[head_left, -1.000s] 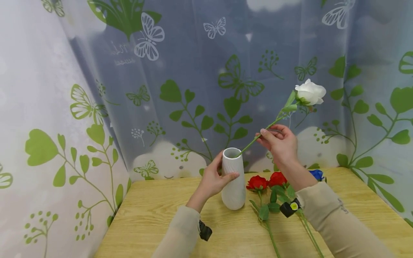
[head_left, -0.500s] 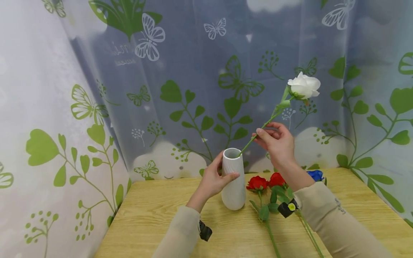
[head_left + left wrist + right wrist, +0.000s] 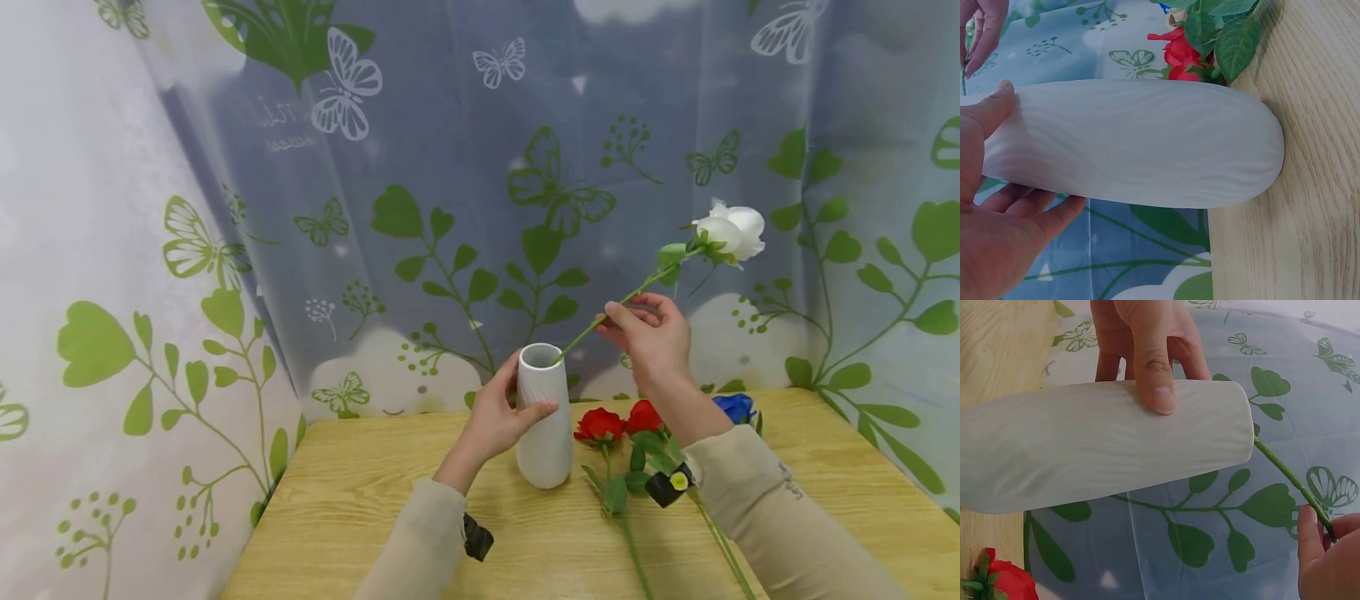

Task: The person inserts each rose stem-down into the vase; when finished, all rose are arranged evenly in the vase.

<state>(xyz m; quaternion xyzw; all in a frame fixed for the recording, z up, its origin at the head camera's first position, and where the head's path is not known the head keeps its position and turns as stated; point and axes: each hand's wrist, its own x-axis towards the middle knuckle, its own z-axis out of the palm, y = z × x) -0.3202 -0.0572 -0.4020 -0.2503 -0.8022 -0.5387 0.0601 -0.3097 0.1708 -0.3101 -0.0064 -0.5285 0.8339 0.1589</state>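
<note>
A white ribbed vase (image 3: 546, 433) stands upright on the wooden table. My left hand (image 3: 510, 415) grips it near the top, thumb across the front and fingers behind, as the left wrist view also shows on the vase (image 3: 1141, 144). My right hand (image 3: 656, 337) pinches the green stem of a white rose (image 3: 731, 233) between thumb and fingers. The rose slants up to the right, and its lower stem (image 3: 1282, 465) enters the vase's mouth over the right rim. The stem's end is hidden inside the vase.
Right of the vase lie a red rose (image 3: 600, 426), another red rose (image 3: 645, 416) and a blue flower (image 3: 735, 407), partly behind my right forearm. Their stems run toward the table's near edge. A printed curtain (image 3: 450, 125) hangs behind the table (image 3: 360, 500).
The white rose's head rose slightly leftward, then swung back down to the right and turned. My right hand shifted with it. The left hand and vase stayed in place.
</note>
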